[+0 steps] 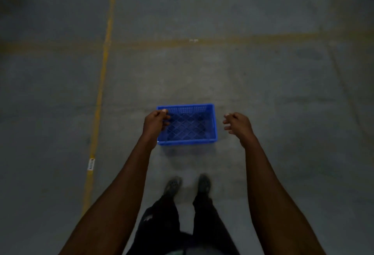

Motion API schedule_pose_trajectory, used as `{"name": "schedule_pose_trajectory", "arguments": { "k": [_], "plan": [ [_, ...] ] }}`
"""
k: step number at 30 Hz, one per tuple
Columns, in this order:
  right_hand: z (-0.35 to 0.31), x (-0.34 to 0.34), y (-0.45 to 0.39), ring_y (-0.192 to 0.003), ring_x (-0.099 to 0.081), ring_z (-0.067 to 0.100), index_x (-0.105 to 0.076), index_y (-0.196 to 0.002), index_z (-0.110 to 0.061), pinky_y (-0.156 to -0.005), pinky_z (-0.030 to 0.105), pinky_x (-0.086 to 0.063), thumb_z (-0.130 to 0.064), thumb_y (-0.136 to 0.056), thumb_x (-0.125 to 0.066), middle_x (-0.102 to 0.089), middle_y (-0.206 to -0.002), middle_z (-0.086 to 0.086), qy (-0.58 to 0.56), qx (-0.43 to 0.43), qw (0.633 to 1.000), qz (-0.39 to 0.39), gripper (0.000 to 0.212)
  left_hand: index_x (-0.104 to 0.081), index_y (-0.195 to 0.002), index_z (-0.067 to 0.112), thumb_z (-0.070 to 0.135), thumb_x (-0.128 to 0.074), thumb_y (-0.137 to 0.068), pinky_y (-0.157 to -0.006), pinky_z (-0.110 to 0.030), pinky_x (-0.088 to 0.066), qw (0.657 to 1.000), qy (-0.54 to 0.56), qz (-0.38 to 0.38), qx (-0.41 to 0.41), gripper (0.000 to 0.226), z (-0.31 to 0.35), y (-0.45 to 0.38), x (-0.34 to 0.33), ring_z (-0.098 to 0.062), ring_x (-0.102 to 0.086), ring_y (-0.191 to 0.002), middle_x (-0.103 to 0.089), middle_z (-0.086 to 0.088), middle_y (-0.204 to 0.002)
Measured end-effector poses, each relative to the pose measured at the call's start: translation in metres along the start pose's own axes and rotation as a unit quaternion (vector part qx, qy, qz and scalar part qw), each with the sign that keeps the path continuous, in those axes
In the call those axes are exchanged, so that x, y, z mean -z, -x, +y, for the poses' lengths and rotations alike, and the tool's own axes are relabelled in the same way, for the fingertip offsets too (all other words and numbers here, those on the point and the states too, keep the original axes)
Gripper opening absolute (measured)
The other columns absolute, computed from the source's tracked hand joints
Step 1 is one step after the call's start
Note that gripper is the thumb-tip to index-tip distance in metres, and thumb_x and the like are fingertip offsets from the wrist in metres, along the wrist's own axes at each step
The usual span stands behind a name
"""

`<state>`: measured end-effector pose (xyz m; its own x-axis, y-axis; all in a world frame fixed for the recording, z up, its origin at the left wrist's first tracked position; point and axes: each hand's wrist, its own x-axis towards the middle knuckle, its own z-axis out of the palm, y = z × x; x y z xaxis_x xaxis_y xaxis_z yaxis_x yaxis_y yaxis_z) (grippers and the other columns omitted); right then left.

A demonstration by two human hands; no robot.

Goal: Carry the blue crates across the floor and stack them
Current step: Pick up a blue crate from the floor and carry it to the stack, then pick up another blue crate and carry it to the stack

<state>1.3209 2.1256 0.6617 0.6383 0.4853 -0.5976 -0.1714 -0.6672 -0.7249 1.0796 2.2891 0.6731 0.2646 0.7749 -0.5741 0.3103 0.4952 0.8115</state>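
Note:
One blue crate (210,125) with lattice walls and floor sits upright and empty on the grey concrete floor, just ahead of my feet. Both my arms reach forward over it. My left hand (154,122) overlaps the crate's left rim in the view, its fingers loosely curled; I cannot tell whether it touches the rim. My right hand (235,123) hovers just right of the crate, apart from it, with fingers loosely curled and nothing in them. No second crate is in view.
A yellow floor line (101,84) runs lengthwise at the left, crossed by a fainter yellow line (222,40) ahead. A white label (91,164) sticks to the left line. My shoes (188,186) stand right behind the crate. Bare concrete lies all around.

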Motion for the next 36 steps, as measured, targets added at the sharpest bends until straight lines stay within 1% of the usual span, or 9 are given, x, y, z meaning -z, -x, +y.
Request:
{"name": "schedule_pose_trajectory", "arguments": {
  "k": [4,9,14,17,21,24,27,34,36],
  "plan": [
    [0.016,0.007,0.074,-0.062,-0.064,0.015,-0.069,-0.102,-0.009,-0.059,0.026,-0.047,-0.029,-0.097,-0.057,-0.072,-0.089,0.005,-0.026,0.001,0.999,0.046,0.024,-0.067,-0.093,0.016,0.025,-0.055,-0.102,-0.055,-0.023,-0.043,0.998,-0.015,-0.057,0.001,0.018,0.0,0.042,0.003,-0.016,-0.057,-0.064,-0.065,-0.004,-0.083],
    [0.069,0.009,0.169,-0.063,-0.064,0.016,-0.068,-0.101,-0.012,-0.059,0.027,-0.046,-0.03,-0.096,-0.058,-0.072,-0.086,0.003,-0.098,-0.034,0.986,0.129,0.021,-0.066,-0.101,0.012,0.029,-0.054,-0.102,-0.051,-0.023,-0.042,0.98,-0.106,-0.165,0.024,0.02,-0.029,0.083,-0.01,-0.014,-0.057,-0.06,-0.064,-0.002,-0.079],
    [0.17,0.01,0.262,-0.064,-0.064,0.016,-0.066,-0.096,-0.011,-0.059,0.026,-0.047,-0.032,-0.097,-0.058,-0.072,-0.088,0.005,-0.153,-0.116,0.963,0.19,0.023,-0.063,-0.091,0.015,0.023,-0.053,-0.101,-0.05,-0.022,-0.032,0.934,-0.209,-0.288,0.024,0.016,-0.067,0.136,-0.05,-0.012,-0.049,-0.054,-0.059,0.0,-0.072],
    [0.238,0.009,0.326,-0.066,-0.063,0.016,-0.066,-0.098,-0.013,-0.061,0.026,-0.047,-0.032,-0.097,-0.057,-0.071,-0.088,0.003,-0.23,-0.182,0.925,0.241,0.021,-0.063,-0.089,0.016,0.022,-0.052,-0.101,-0.043,-0.017,-0.03,0.894,-0.262,-0.363,0.026,0.017,-0.097,0.175,-0.081,-0.004,-0.047,-0.043,-0.056,0.0,-0.071],
    [0.328,0.009,0.417,-0.064,-0.061,0.017,-0.066,-0.103,-0.013,-0.058,0.024,-0.045,-0.027,-0.094,-0.058,-0.069,-0.087,0.005,-0.359,-0.254,0.839,0.321,0.018,-0.064,-0.097,0.017,0.02,-0.048,-0.102,-0.052,-0.021,-0.04,0.826,-0.372,-0.422,0.049,0.018,-0.149,0.243,-0.123,-0.013,-0.056,-0.059,-0.063,-0.003,-0.083],
    [0.393,0.001,0.488,-0.062,-0.061,0.021,-0.066,-0.099,-0.012,-0.058,0.025,-0.044,-0.025,-0.092,-0.061,-0.069,-0.086,0.009,-0.478,-0.276,0.74,0.384,0.016,-0.065,-0.107,0.014,0.021,-0.05,-0.101,-0.061,-0.026,-0.042,0.769,-0.432,-0.467,0.054,0.018,-0.198,0.308,-0.147,-0.019,-0.057,-0.067,-0.065,-0.005,-0.09],
    [0.449,-0.015,0.562,-0.058,-0.059,0.021,-0.064,-0.096,-0.011,-0.056,0.024,-0.041,-0.025,-0.095,-0.061,-0.065,-0.078,0.008,-0.575,-0.287,0.63,0.436,0.014,-0.067,-0.101,0.015,0.025,-0.055,-0.1,-0.063,-0.028,-0.044,0.702,-0.493,-0.508,0.072,0.016,-0.252,0.375,-0.174,-0.021,-0.058,-0.07,-0.066,-0.004,-0.09],
    [0.557,-0.063,0.723,-0.056,-0.053,0.02,-0.061,-0.082,-0.011,-0.055,0.023,-0.034,-0.016,-0.095,-0.058,-0.059,-0.074,0.008,-0.676,-0.313,0.421,0.518,0.014,-0.067,-0.108,0.012,0.029,-0.056,-0.1,-0.066,-0.029,-0.043,0.48,-0.627,-0.612,-0.038,0.022,-0.38,0.555,-0.235,-0.022,-0.059,-0.07,-0.066,-0.006,-0.09],
    [0.583,-0.074,0.756,-0.056,-0.053,0.021,-0.062,-0.086,-0.009,-0.054,0.024,-0.036,-0.016,-0.095,-0.059,-0.06,-0.075,0.009,-0.681,-0.32,0.375,0.542,0.012,-0.067,-0.109,0.011,0.029,-0.057,-0.1,-0.067,-0.03,-0.044,0.425,-0.644,-0.634,-0.062,0.023,-0.41,0.605,-0.246,-0.023,-0.059,-0.072,-0.066,-0.008,-0.092]
  ]
}}
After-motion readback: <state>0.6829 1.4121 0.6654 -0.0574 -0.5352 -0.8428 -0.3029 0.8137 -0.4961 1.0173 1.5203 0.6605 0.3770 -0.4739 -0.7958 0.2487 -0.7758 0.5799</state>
